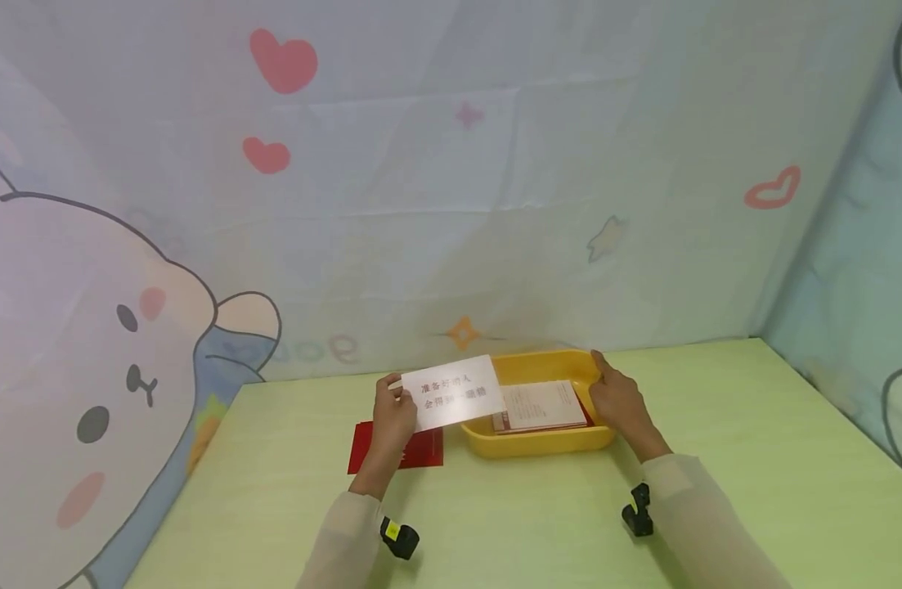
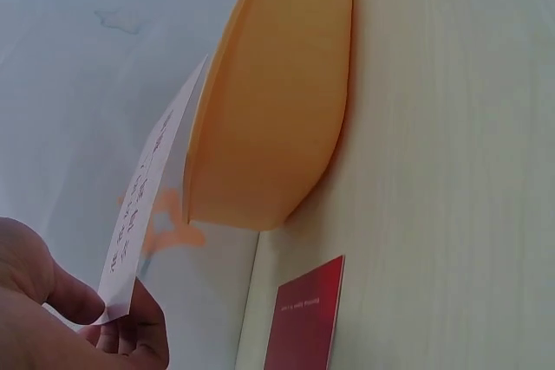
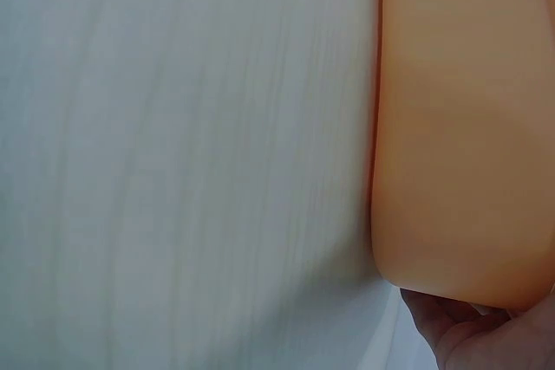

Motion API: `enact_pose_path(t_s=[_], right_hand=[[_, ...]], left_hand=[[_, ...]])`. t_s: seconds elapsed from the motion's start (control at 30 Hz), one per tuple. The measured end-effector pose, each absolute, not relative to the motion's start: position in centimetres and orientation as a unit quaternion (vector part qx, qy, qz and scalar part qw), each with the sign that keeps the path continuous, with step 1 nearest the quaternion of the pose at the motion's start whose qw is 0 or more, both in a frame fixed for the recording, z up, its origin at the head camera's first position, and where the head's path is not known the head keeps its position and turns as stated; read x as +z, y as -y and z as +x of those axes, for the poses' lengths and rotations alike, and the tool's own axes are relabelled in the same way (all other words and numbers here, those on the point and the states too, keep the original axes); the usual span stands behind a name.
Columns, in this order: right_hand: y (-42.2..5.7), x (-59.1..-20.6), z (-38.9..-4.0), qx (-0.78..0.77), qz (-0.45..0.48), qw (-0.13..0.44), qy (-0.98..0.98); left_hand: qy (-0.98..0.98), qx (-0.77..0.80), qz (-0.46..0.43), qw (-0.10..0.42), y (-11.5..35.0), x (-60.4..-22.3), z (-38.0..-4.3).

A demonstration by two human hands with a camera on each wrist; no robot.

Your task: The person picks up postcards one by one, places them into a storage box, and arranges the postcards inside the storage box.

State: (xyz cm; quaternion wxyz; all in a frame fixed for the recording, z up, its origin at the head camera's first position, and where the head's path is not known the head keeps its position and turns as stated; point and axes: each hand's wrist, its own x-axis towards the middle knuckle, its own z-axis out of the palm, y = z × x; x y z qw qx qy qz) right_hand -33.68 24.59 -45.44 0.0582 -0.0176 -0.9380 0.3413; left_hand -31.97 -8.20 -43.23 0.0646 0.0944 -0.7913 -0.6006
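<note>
On the surface, red paper lies left of a yellow tray containing printed papers. The left hand pinches a white card near the tray's left end; the right hand grips its right end.

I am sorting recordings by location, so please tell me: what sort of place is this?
Probably an indoor staged work corner: a wrinkled, cartoon-printed backdrop rises behind a pale green table, where a yellow tray holds printed cards.
</note>
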Motion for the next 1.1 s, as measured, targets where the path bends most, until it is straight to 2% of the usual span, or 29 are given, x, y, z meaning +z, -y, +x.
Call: enact_pose_path(t_s=[0.4, 1.1], right_hand=[[-23.9, -44.7, -33.4, 0.348, -0.030, 0.050, 0.936], [-24.3, -44.9, -33.3, 0.344, -0.027, 0.068, 0.936]], left_hand=[[0.798, -0.597, 0.066, 0.043, 6.8, -43.0, -32.2], [0.822, -0.567, 0.006, 0.043, 4.4, -42.1, -32.5]])
